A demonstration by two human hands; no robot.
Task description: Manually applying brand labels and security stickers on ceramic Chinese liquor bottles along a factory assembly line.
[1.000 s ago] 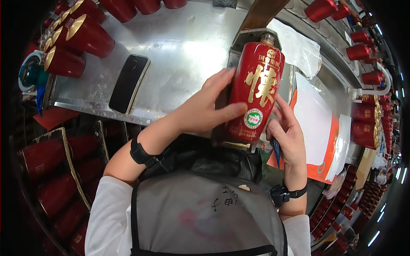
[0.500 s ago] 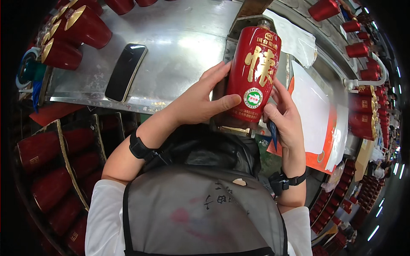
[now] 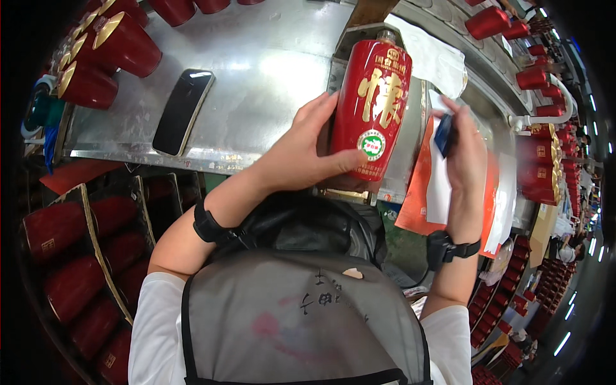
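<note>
Head camera: a red glazed bottle point(image 3: 375, 106) is seen leaning neck-up, front face upward, in a metal cradle point(image 3: 338, 54) at the edge of the metal worktable point(image 3: 269, 90). Its lower left is steadied by the left hand point(image 3: 301, 151), spread wide, with the thumb laid across the front and the fingers along the side. By the right hand point(image 3: 467, 157), well apart from the bottle, a dark blue piece point(image 3: 443, 136) is pinched above a white sheet point(image 3: 439, 196) and an orange sheet point(image 3: 415, 208); its exact kind cannot be told.

A round green-and-white sticker point(image 3: 371, 145) is already fixed low on the bottle's front, and it is judged that handling of this bottle is partly done. No cap is seen on the neck point(image 3: 386, 36); whether the hidden back is finished cannot be told.

Half a second ago, the bottle's lower right side was met by the right hand; now that side is left free, while the left hand's hold is kept.
</note>
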